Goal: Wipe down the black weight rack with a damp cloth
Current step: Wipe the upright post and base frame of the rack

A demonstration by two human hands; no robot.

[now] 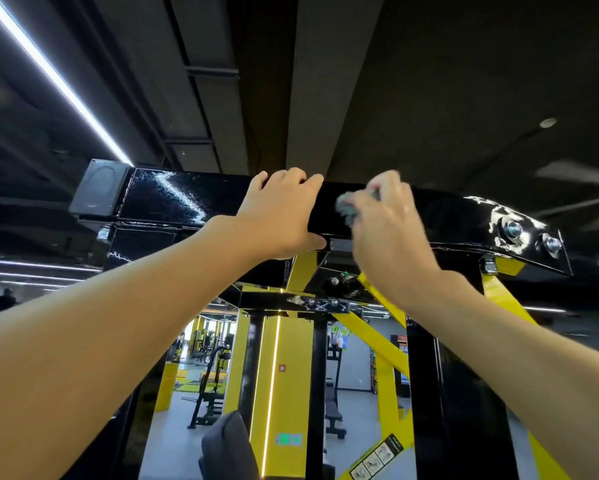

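The black weight rack's glossy top beam (173, 199) runs across the view overhead, with a grey end cap at its left and two bolts at its right end. My left hand (280, 213) lies flat on the beam's front face, fingers hooked over the top edge. Just to its right, my right hand (384, 220) is closed around a small bunched grey cloth (348, 206) and presses it against the beam. Most of the cloth is hidden inside the hand.
Yellow diagonal braces (388, 344) and black uprights (464, 393) stand below the beam. A dark padded seat back (225, 445) rises at the bottom centre. Other gym machines (208, 386) stand on the floor beyond. A light strip (48, 74) crosses the ceiling at left.
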